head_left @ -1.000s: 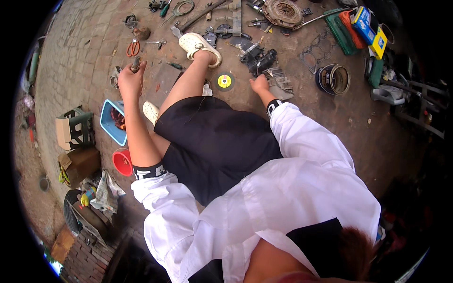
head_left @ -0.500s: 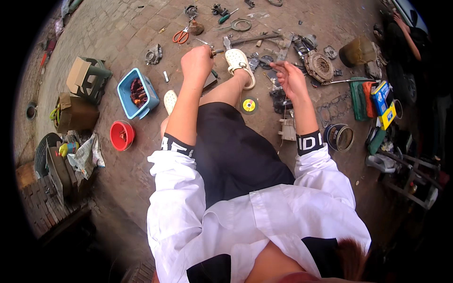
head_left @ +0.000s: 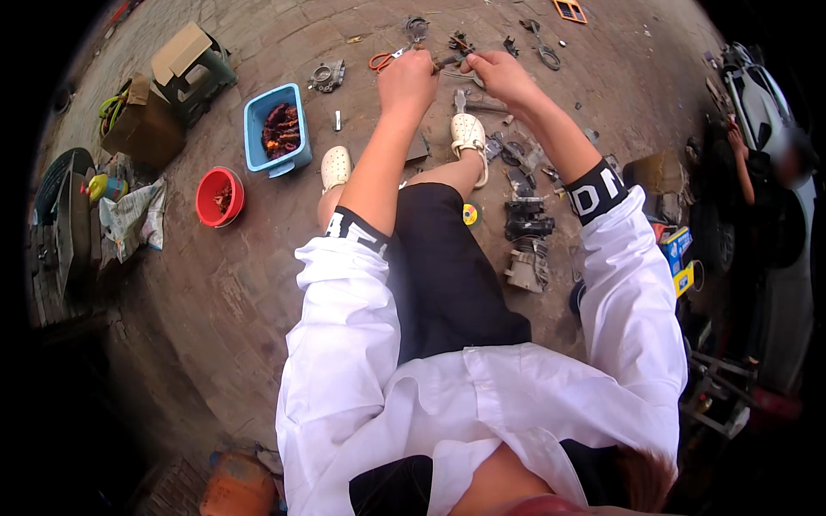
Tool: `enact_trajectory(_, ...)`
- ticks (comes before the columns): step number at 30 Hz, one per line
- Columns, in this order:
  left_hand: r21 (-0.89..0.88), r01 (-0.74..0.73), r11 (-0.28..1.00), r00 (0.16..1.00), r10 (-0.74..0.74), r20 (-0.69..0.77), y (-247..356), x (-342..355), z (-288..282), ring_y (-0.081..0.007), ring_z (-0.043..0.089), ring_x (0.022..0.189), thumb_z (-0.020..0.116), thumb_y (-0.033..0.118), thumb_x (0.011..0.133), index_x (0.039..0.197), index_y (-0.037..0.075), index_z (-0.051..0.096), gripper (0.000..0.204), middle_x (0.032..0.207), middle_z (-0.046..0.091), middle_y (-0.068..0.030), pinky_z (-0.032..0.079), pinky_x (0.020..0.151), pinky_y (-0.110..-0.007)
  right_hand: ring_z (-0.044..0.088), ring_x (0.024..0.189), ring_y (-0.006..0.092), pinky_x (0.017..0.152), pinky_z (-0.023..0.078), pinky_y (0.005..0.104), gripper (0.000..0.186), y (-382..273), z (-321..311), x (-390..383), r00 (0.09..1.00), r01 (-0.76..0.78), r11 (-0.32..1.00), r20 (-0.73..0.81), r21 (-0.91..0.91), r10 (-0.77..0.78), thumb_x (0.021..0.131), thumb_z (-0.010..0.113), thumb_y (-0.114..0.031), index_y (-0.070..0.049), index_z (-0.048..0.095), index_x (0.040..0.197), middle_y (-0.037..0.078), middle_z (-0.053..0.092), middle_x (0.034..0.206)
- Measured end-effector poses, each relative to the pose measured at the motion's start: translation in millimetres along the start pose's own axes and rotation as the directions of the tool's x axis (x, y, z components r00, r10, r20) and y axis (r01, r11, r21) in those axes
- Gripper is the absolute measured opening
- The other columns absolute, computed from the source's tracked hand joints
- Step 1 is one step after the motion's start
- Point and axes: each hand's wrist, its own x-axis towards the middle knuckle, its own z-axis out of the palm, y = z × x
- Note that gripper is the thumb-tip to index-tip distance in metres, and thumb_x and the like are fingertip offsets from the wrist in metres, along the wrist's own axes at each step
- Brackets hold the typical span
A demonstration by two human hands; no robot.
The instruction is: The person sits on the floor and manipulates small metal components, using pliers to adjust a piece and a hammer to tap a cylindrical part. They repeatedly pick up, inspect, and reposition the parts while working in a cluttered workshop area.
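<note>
Both my arms reach forward over the ground beyond my legs. My left hand (head_left: pixel 406 86) is closed on a small dark metal piece (head_left: pixel 446 64), whose end sticks out to the right. My right hand (head_left: pixel 503 79) pinches the other end of that piece; its exact shape is partly hidden by my fingers. Beyond them lie orange-handled scissors (head_left: pixel 380 60) and small parts. A metal housing (head_left: pixel 327 77) lies left of my left hand. A hammer head (head_left: pixel 460 101) is beside my shoe (head_left: pixel 467 133); dark engine parts (head_left: pixel 527 222) lie by my right leg.
A blue basin (head_left: pixel 252 125) with dark, orange-tinged contents and a red bucket (head_left: pixel 206 198) stand at left, near a green stool (head_left: pixel 202 86) and a cardboard box (head_left: pixel 148 129). At right are packages (head_left: pixel 675 249), a metal frame (head_left: pixel 731 387) and another person (head_left: pixel 744 163) beside a car (head_left: pixel 770 120).
My right hand has risen from the parts on the right and moved forward to meet my left hand at the small piece. The view has swung, showing the other person and car.
</note>
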Motion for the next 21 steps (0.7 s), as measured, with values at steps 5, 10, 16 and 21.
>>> enact_trajectory(5, 0.119, 0.308, 0.944, 0.950, -0.311, 0.009, -84.5, 0.7, -41.3, -0.0348, 0.065, 0.086, 0.066, 0.042, 0.086, 0.090, 0.010, 0.071, 0.033, 0.093, 0.068, -0.0129, 0.051, 0.070, -0.046, 0.056, 0.077, 0.0170, 0.072, 0.044, 0.0335, 0.032, -92.3, -24.7, 50.7, 0.995, 0.026, 0.899, -0.073, -0.438, -0.064, 0.095, 0.052, -0.034, -0.007, 0.068, 0.103, 0.010, 0.061, 0.083)
enact_trajectory(10, -0.092, 0.395, 0.914, 0.919, -0.392, 0.044, -129.3, -3.6, -66.1, -0.0343, 0.065, 0.089, 0.065, 0.046, 0.087, 0.098, 0.013, 0.071, 0.035, 0.094, 0.069, -0.0121, 0.051, 0.072, -0.045, 0.063, 0.081, 0.0226, 0.070, 0.048, 0.0390, 0.032, -165.1, -58.5, 102.4, 0.921, 0.090, 0.776, -0.245, -0.624, -0.303, 0.094, 0.051, -0.031, -0.007, 0.072, 0.097, 0.017, 0.067, 0.084)
enact_trajectory(16, -0.610, 0.171, 0.774, 0.973, -0.231, -0.020, -167.3, -19.3, -97.2, -0.0184, 0.066, 0.075, 0.072, 0.036, 0.085, 0.099, 0.008, 0.071, 0.031, 0.083, 0.069, -0.0054, 0.051, 0.064, -0.035, 0.062, 0.071, 0.0216, 0.068, 0.048, 0.0360, 0.032, -230.2, -43.1, 168.8, 0.718, 0.450, 0.433, 0.028, -0.781, -0.695, 0.096, 0.047, -0.024, -0.003, 0.068, 0.083, 0.014, 0.067, 0.076)
enact_trajectory(21, -0.733, 0.463, 0.499, 0.884, -0.325, 0.337, -187.7, -48.2, -145.3, -0.0085, 0.062, 0.073, 0.073, 0.030, 0.085, 0.099, 0.008, 0.072, 0.026, 0.084, 0.069, -0.0013, 0.047, 0.056, -0.024, 0.066, 0.079, 0.0208, 0.080, 0.049, 0.0353, 0.037, -241.3, -39.0, 172.0, 0.783, 0.519, 0.597, 0.061, -0.612, -0.619, 0.098, 0.042, -0.021, 0.000, 0.068, 0.082, 0.012, 0.071, 0.077)
